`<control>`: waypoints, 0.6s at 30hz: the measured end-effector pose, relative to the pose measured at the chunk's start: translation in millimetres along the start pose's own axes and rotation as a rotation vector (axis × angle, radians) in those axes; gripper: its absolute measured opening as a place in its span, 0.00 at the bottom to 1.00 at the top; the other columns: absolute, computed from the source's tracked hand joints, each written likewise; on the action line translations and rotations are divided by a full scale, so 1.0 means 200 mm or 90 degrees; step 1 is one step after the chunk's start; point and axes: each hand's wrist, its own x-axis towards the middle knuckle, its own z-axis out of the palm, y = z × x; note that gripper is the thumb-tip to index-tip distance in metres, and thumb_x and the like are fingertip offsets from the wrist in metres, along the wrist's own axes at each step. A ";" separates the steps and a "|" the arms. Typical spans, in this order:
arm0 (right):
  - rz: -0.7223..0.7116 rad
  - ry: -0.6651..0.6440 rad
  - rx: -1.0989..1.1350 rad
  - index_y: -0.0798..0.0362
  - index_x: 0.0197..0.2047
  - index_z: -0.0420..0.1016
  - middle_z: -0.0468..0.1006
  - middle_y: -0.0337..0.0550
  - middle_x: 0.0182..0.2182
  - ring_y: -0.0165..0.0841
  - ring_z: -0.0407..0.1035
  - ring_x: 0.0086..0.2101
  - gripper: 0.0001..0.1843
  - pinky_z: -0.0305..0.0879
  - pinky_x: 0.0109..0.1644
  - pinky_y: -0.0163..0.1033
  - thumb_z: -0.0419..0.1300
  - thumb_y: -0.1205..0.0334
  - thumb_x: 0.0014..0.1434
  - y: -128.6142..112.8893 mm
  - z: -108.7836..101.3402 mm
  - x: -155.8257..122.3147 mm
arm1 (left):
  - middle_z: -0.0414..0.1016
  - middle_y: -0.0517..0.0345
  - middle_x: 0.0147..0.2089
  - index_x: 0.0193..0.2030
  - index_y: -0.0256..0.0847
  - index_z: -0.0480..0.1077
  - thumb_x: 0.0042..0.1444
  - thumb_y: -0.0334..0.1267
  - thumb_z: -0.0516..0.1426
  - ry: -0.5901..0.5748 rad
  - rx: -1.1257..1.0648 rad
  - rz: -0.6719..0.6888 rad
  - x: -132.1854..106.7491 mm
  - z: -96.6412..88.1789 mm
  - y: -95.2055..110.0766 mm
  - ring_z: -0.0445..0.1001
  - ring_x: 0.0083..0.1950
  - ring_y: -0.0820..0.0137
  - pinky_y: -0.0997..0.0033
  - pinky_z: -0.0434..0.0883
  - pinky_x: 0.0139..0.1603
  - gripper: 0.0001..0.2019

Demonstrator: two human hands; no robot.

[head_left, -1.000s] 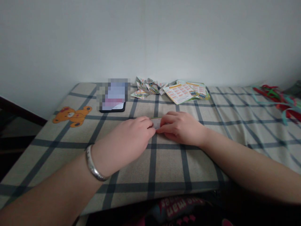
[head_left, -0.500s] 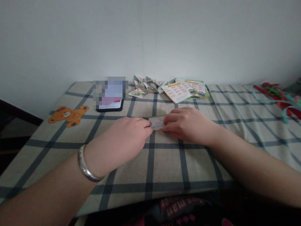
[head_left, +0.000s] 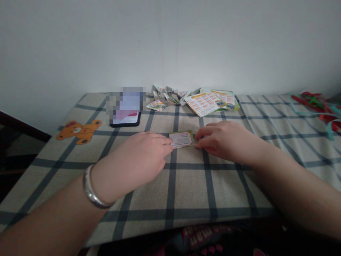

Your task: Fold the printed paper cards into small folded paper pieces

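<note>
Looking down at your checked table (head_left: 186,185), much is only partly readable. The phone (head_left: 125,119) at the back left has its screen blurred into blocks. The print on the small folded paper slip (head_left: 182,139) is too fine to read, and both of its ends are covered by your fingers. The red and green ribbons (head_left: 318,106) run off the right edge of the view. Your forearms are cut off at the bottom corners, and a dark printed fabric (head_left: 202,234) below the table edge is mostly lost in shadow.

The slip lies flat near the middle of the table, between your two hands. Your left hand (head_left: 138,160) rests knuckles up with the fingers curled under. Its fingertips meet the left end of the slip, but you cannot tell whether they pinch the slip or only press it down. A silver bracelet (head_left: 92,192) circles that wrist. Your right hand (head_left: 226,140) reaches in from the right, palm down. Its thumb and forefinger are closed on the right end of the slip. The hands are apart, joined only by the paper.

Behind them, against the wall, a heap of folded paper pieces (head_left: 166,96) sits beside a few printed leaflets (head_left: 210,101). An orange bear picture (head_left: 78,131) marks the cloth at the left.
</note>
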 end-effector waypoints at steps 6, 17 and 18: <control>-0.022 0.021 -0.039 0.50 0.36 0.79 0.79 0.41 0.43 0.34 0.72 0.37 0.10 0.61 0.38 0.39 0.56 0.68 0.60 -0.03 0.02 0.01 | 0.78 0.54 0.51 0.47 0.42 0.75 0.58 0.31 0.49 0.023 0.009 0.020 0.00 0.00 -0.02 0.74 0.53 0.61 0.55 0.69 0.56 0.15; 0.090 0.123 0.069 0.57 0.47 0.75 0.78 0.49 0.44 0.38 0.71 0.44 0.14 0.65 0.48 0.42 0.54 0.60 0.63 -0.02 0.14 0.10 | 0.76 0.55 0.40 0.41 0.41 0.73 0.61 0.33 0.51 0.086 -0.071 -0.037 0.06 0.04 -0.08 0.74 0.43 0.64 0.60 0.70 0.46 0.10; 0.091 0.123 0.077 0.57 0.49 0.74 0.78 0.50 0.46 0.40 0.70 0.46 0.17 0.65 0.50 0.44 0.57 0.56 0.62 -0.01 0.14 0.10 | 0.76 0.55 0.39 0.40 0.40 0.73 0.61 0.33 0.51 0.100 -0.084 -0.038 0.07 0.05 -0.09 0.74 0.42 0.64 0.61 0.70 0.45 0.09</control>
